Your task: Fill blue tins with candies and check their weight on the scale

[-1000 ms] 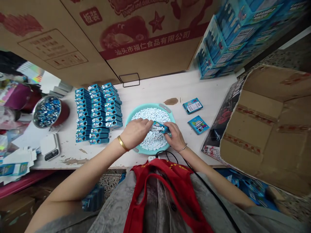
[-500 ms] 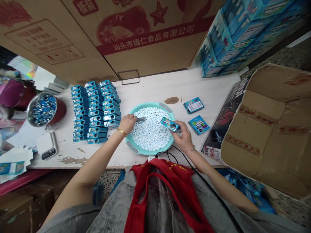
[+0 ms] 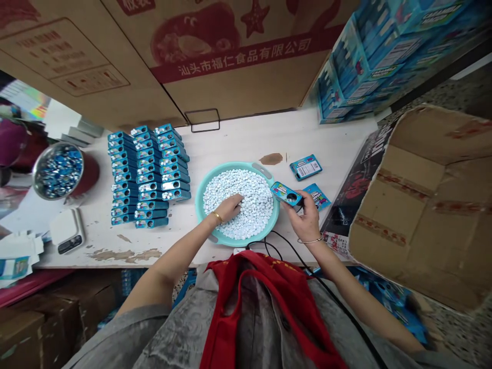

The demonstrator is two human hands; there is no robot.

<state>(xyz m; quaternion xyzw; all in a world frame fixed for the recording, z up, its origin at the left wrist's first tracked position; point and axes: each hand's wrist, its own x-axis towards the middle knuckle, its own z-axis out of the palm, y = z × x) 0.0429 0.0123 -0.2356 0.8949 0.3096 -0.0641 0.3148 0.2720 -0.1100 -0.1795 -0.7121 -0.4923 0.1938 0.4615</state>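
My right hand (image 3: 306, 218) grips a small blue candy box (image 3: 282, 191) with a round dark hole, at the right rim of a turquoise basin (image 3: 198, 201). Small white candies (image 3: 251, 215) fill the basin. My left hand (image 3: 228, 207) has its fingers curled and closed among the candies; whatever they hold is hidden. Just beyond my right hand, a flat blue candy packet (image 3: 317, 195) lies partly covered. Another blue packet (image 3: 306, 167) lies behind it.
Blue boxes (image 3: 147, 174) stand in three rows on the left. Further left are a pot of wrapped sweets (image 3: 61, 171) and a white scale (image 3: 66, 230). Large cartons (image 3: 238, 92) line the back; an open carton (image 3: 407, 205) stands right. A black cable (image 3: 292, 246) crosses the front edge.
My left hand has moved right from the basin's left rim into the candies. The grey metal piece in it is out of sight. My right hand has carried the box rightward.
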